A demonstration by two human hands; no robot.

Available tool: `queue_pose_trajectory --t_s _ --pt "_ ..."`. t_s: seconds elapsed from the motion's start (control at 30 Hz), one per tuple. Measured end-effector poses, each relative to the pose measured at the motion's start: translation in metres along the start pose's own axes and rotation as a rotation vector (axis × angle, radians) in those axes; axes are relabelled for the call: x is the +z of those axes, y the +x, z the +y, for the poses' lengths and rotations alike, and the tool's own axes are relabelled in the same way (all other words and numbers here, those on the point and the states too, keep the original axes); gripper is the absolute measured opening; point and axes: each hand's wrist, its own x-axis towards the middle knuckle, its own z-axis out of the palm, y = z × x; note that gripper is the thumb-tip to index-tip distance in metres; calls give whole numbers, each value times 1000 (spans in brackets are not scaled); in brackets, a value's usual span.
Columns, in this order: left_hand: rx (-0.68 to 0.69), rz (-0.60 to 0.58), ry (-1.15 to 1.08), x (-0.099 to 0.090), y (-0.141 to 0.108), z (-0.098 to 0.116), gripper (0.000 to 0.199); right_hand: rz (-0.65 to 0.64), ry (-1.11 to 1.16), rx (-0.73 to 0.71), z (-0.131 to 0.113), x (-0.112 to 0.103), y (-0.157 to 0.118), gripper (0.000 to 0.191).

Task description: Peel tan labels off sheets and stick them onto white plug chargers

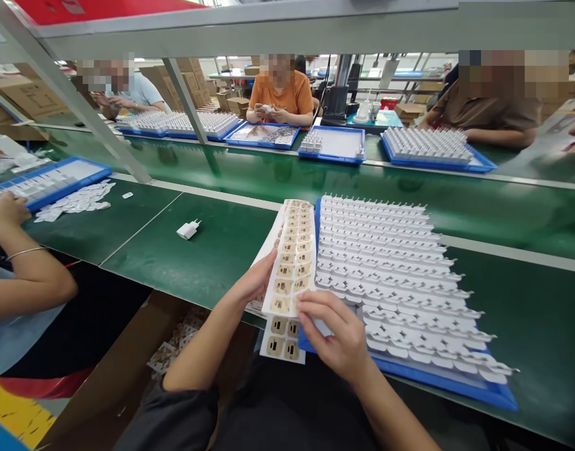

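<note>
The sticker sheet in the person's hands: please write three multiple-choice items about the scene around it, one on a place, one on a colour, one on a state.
1. Where does the sticker sheet lie against the blue tray of white plug adapters?
A. along its left edge
B. on its far right
C. under it

2. What colour is the work surface?
A. grey
B. green
C. red

3. How does the single white adapter lie?
A. packed in the tray
B. held in the left hand
C. alone on the work surface, outside any tray

Answers:
1 A: the sheet runs beside the tray's left rim, held by the left hand and the right hand.
2 B: the mat is green all along the bench.
3 C: it rests apart, left of the sheet, untouched.
</note>
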Motion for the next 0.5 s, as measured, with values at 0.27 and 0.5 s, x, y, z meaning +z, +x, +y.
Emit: queue_pose_trajectory --t_s 0.27,0.5 --pt "476 164 1028 -4 9 -3 46 377 119 305 8 -27 -4 24" --pt "486 235 1541 -17 15 -14 57 844 52 113 -18 -73 -8 22"
